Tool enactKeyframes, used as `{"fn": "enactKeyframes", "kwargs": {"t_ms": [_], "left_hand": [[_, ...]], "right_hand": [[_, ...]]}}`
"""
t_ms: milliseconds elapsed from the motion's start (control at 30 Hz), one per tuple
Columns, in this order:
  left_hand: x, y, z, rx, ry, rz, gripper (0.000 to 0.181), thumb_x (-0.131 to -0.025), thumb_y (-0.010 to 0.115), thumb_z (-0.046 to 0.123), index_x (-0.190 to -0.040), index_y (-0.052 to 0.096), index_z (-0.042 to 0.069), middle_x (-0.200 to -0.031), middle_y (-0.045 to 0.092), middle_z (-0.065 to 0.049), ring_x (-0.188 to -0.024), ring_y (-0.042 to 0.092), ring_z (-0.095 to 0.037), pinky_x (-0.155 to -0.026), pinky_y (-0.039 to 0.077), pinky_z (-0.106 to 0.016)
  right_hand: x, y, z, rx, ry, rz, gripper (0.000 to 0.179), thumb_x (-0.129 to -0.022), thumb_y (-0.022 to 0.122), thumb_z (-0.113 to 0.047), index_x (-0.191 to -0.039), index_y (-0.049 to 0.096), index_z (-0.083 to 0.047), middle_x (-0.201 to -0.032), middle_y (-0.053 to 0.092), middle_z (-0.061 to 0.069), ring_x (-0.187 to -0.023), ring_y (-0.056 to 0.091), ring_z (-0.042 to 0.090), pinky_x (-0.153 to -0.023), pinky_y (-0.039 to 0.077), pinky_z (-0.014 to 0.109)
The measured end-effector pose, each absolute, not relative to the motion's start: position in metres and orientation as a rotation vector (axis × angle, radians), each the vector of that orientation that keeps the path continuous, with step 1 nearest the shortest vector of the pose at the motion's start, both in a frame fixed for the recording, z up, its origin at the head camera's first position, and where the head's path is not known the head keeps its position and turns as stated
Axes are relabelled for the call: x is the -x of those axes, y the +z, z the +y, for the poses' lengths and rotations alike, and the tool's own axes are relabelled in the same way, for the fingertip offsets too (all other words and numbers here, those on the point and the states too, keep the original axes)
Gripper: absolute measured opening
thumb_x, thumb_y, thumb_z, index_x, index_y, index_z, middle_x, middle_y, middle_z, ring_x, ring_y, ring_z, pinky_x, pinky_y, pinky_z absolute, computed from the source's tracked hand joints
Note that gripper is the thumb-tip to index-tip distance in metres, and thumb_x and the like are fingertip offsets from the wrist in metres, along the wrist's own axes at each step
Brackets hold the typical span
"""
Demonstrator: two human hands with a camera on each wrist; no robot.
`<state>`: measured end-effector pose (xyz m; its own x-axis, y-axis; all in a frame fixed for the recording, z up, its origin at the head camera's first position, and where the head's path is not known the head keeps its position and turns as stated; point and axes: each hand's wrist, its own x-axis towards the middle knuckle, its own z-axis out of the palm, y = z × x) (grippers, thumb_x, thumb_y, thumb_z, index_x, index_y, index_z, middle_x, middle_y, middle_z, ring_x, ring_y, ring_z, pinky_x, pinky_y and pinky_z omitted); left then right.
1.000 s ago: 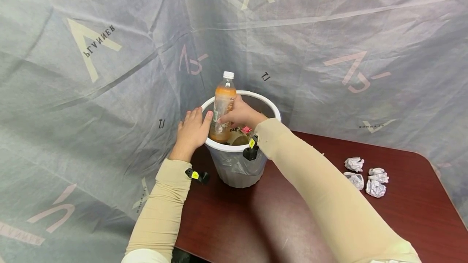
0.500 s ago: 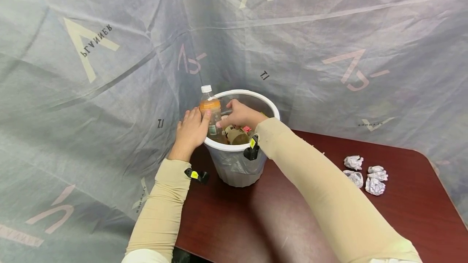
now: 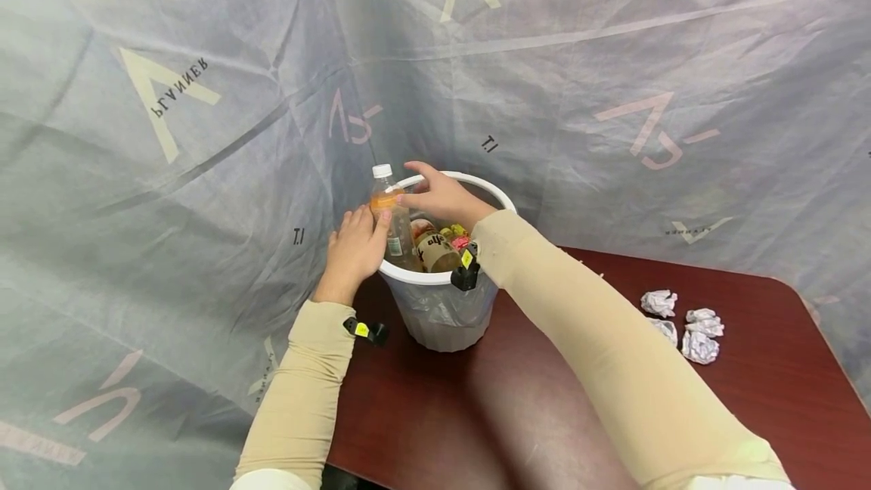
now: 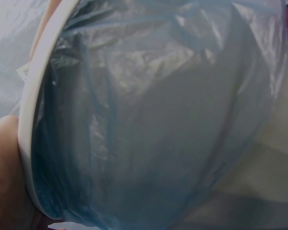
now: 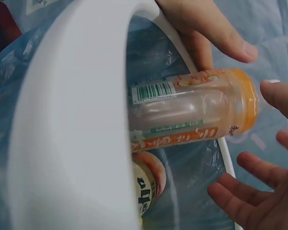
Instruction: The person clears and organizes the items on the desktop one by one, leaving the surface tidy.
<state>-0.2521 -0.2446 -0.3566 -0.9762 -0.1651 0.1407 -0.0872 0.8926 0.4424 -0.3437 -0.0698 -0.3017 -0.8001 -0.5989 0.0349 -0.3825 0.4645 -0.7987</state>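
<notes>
An empty-looking plastic bottle (image 3: 397, 233) with a white cap and orange band leans upright inside the trash bin (image 3: 449, 324), its top above the rim. My left hand (image 3: 355, 249) rests on the bin's left rim, fingers extended and thumb beside the bottle; the left wrist view shows only part of this hand (image 4: 4, 167) against the white rim. My right hand (image 3: 444, 196) is over the bin with spread fingers near the bottle's neck. In the right wrist view the right hand (image 5: 273, 191) holds nothing; whether a fingertip touches the bottle I cannot tell.
Inside the lined bin lie another bottle with a cream label (image 3: 435, 249) and red and yellow wrappers (image 3: 459, 236). Several crumpled paper balls (image 3: 701, 346) sit on the right of the dark red table (image 3: 544, 414). Grey printed sheeting (image 3: 578, 97) hangs behind and to the left.
My right hand has let go of the bottle, which now leans further left and lower in the bin. The right hand has then risen toward the bottle's neck. My left hand stays on the rim.
</notes>
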Motion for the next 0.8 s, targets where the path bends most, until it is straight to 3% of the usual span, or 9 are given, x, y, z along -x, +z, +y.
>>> {"fn": "enactKeyframes", "kwargs": {"t_ms": [333,533,667,800], "left_hand": [[0.254,-0.358,-0.246,-0.194,-0.656,-2.902,0.094,-0.1,-0.001,0.069,-0.16,0.024,0.001,-0.166,0.021,-0.017,-0.155,0.009,-0.038,-0.116,0.01,-0.07],[0.255,-0.359,-0.243,-0.19,-0.685,-2.887,0.081,-0.105,0.005,0.06,-0.16,0.024,0.003,-0.166,0.022,-0.016,-0.155,0.009,-0.038,-0.116,0.01,-0.07],[0.254,-0.359,-0.244,-0.2,-0.688,-2.876,0.08,-0.106,0.005,0.059,-0.16,0.025,0.004,-0.166,0.023,-0.016,-0.155,0.01,-0.038,-0.117,0.01,-0.069],[0.253,-0.359,-0.244,-0.206,-0.693,-2.862,0.081,-0.105,0.005,0.06,-0.16,0.025,0.004,-0.166,0.024,-0.015,-0.155,0.01,-0.037,-0.117,0.01,-0.068]], "right_hand": [[0.345,-0.299,-0.081,1.055,-1.085,2.556,0.076,-0.099,0.064,-0.042,-0.162,0.022,-0.035,-0.145,0.055,0.014,-0.131,0.054,0.03,-0.105,0.045,0.047],[0.347,-0.302,-0.077,1.092,-1.016,2.625,0.059,-0.097,0.069,-0.036,-0.149,0.042,-0.03,-0.129,0.065,0.009,-0.105,0.066,0.025,-0.088,0.053,0.042],[0.347,-0.306,-0.074,1.219,-0.716,2.694,0.04,-0.096,0.068,-0.033,-0.133,0.06,-0.021,-0.128,0.066,0.008,-0.106,0.064,0.024,-0.091,0.051,0.041],[0.347,-0.311,-0.071,1.282,-0.476,2.69,0.034,-0.095,0.069,-0.033,-0.123,0.069,-0.014,-0.127,0.067,0.008,-0.111,0.063,0.024,-0.095,0.05,0.042]]}}
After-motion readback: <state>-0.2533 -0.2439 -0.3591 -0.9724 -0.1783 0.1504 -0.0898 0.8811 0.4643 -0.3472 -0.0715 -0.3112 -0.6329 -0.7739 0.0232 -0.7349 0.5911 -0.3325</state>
